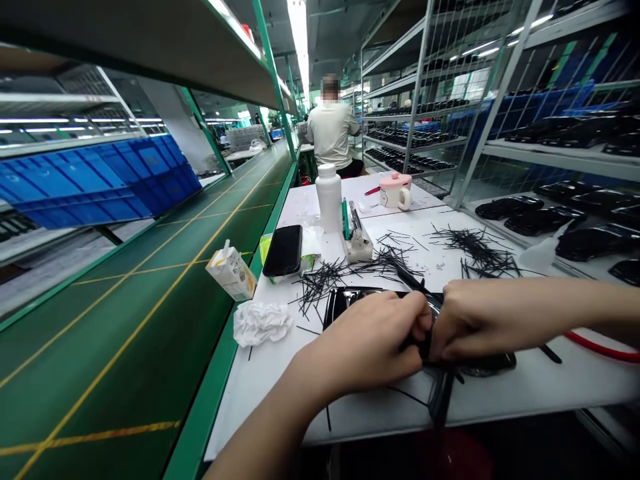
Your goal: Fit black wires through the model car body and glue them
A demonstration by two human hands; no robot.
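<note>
Both my hands meet over a glossy black plastic part (345, 303) lying on the white worktable (280, 373). My left hand (373, 343) is closed, its fingers curled round the part's middle. My right hand (473, 320) is also closed and pinches the same black part from the right, with a thin black strip sticking out near the fingers. What lies between the fingertips is hidden. Several thin black strips (320, 280) are scattered just beyond my hands, and a bigger heap of strips (477, 250) sits to the right.
A black phone (283, 250), white bottle (329, 198), small tool stand (356, 237), pink-lidded mug (395, 190), crumpled tissue (261, 322) and drink carton (231, 272) stand around. A green conveyor (125, 313) runs left. Racks of black parts (550, 213) stand right. A person (330, 133) sits ahead.
</note>
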